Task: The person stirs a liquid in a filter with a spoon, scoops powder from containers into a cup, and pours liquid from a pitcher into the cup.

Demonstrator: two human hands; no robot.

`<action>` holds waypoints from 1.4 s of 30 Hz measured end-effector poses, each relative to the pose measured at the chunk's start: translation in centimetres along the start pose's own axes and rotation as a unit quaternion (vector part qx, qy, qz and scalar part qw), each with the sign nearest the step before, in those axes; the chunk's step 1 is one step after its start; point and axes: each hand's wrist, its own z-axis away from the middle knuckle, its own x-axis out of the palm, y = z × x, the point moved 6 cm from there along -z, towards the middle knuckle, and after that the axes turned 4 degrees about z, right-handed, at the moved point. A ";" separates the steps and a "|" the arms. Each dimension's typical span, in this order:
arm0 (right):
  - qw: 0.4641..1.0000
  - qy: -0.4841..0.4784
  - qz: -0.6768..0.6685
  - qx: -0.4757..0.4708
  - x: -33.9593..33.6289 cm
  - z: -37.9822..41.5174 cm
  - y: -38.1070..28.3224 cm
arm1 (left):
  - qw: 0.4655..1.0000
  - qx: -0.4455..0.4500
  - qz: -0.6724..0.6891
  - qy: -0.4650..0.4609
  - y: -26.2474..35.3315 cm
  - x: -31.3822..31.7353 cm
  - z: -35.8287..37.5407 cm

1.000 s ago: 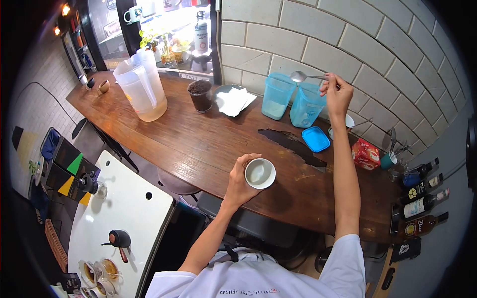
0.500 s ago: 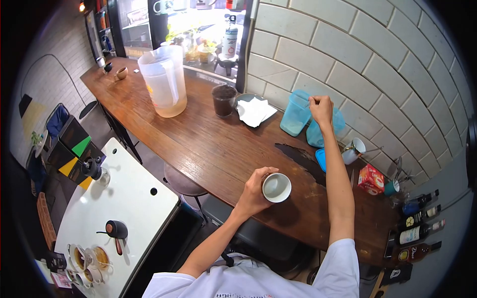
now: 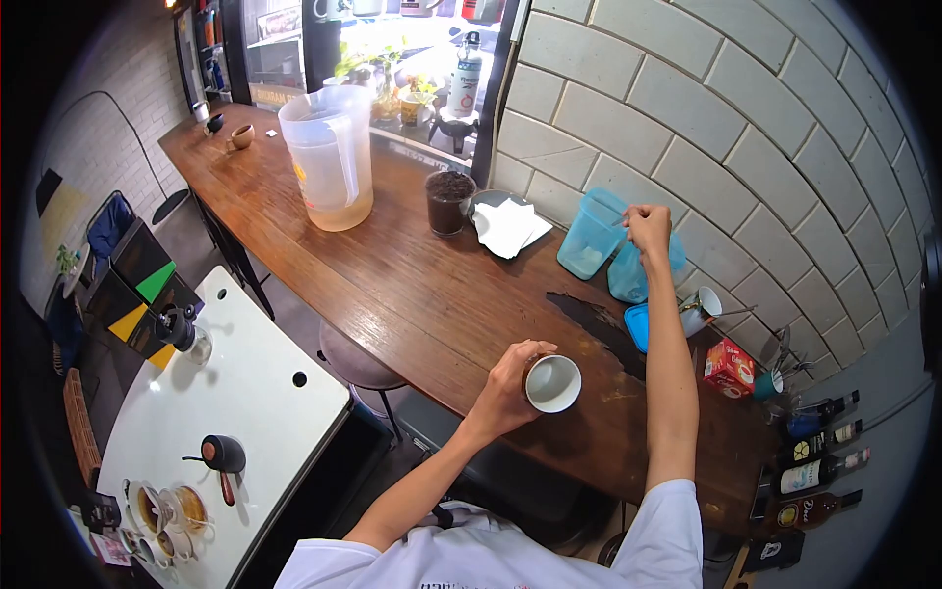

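My left hand (image 3: 508, 381) grips a white cup (image 3: 552, 384) and holds it just above the wooden counter (image 3: 412, 285) near its front edge. My right hand (image 3: 649, 229) reaches to the back, above two open blue plastic containers. It pinches the handle of a spoon whose bowl dips into the left container (image 3: 592, 235). The right container (image 3: 629, 273) stands just below my wrist. A blue lid (image 3: 637, 326) lies flat beside my forearm.
A large plastic pitcher (image 3: 329, 159) of pale liquid, a dark-filled cup (image 3: 448, 203) and a plate with napkins (image 3: 507, 225) stand further left. A metal cup (image 3: 699, 308), red box (image 3: 729, 368) and several bottles (image 3: 810, 452) crowd the right end. A white table (image 3: 216, 422) lies below left.
My right hand has come down from holding the spoon high and now has it lowered into the left blue container. The cup stayed in my left hand; the view shifted.
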 end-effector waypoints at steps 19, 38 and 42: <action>0.948 0.148 -0.280 0.042 -9.6 2.3 2.4 | 0.997 -0.068 0.007 0.033 -0.9 -0.4 0.0; 0.961 -0.096 -0.251 -0.070 -11.8 19.3 -9.3 | 0.990 -0.124 0.018 0.066 -1.1 -0.7 -0.2; 0.970 -0.134 -0.149 -0.134 -10.4 22.2 -10.6 | 0.989 -0.131 0.011 0.066 -0.9 -0.8 -0.2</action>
